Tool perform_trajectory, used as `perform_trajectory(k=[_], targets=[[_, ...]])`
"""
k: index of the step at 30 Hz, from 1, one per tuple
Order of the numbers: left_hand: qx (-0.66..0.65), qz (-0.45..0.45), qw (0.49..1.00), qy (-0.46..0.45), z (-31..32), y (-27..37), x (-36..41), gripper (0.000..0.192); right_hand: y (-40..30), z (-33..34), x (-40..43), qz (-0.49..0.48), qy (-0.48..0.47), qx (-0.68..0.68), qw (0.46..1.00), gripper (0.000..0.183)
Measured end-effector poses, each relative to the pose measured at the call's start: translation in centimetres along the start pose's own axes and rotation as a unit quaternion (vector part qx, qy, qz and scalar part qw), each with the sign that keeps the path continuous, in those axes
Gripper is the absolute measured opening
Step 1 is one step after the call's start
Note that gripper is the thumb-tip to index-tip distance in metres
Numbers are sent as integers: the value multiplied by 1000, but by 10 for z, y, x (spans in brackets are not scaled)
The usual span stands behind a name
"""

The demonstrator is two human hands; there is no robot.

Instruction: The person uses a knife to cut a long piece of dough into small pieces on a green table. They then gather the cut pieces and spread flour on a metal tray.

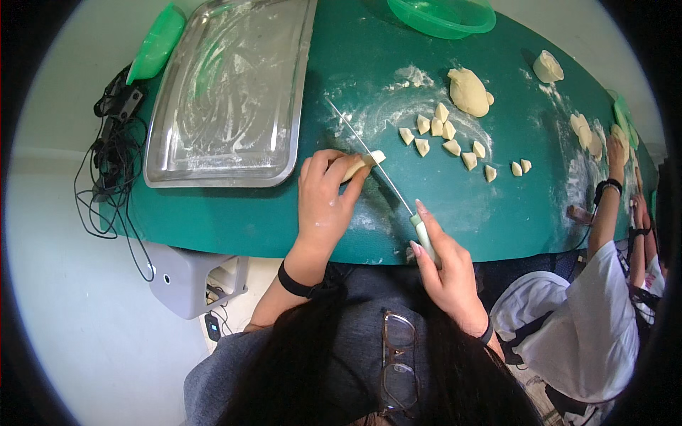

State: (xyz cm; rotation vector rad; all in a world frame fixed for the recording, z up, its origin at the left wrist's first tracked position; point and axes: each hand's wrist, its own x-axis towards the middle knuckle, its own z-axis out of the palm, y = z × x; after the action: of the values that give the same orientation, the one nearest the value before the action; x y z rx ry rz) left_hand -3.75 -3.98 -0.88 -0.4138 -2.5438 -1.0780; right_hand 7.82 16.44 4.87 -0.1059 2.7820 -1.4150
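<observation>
My left hand (327,186) grips a short roll of dough (354,168) on the green table (256,223). In my right hand (447,266) is the pale green handle of a knife (394,187), its thin blade lying across the roll near its right end. Several small cut dough pieces (437,127) are scattered to the right of the blade. Beyond them rests a larger lump of dough (469,92). White flour (413,77) is smeared over the tabletop around the pieces.
A floured metal tray (229,96) lies at left, beside a green plastic bowl (157,45) and tangled black cables (114,160). Another green basin (447,16) stands at the far edge, a small cup (547,67) at far right. Co-workers' arms (607,207) reach over flat dough rounds (583,133) at right.
</observation>
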Motion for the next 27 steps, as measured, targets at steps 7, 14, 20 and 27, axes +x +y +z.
perform_trajectory(k=[7, 14, 20, 27], targets=[[-6, -18, 1000, -6, 0, 3, 2, 23, -2, 0, 3, 8, -6, -6, 1000, 64], [-10, -14, 1000, -9, 1, 0, 2, 22, -17, -4, 17, 68, -37, 10, 997, 65], [-11, -24, 999, -18, 2, 1, 1, 23, -34, -15, 31, 111, -73, -8, 991, 63], [-27, -5, 1000, -11, 0, 2, -1, 27, -21, 0, 52, 56, -4, -6, 998, 58]])
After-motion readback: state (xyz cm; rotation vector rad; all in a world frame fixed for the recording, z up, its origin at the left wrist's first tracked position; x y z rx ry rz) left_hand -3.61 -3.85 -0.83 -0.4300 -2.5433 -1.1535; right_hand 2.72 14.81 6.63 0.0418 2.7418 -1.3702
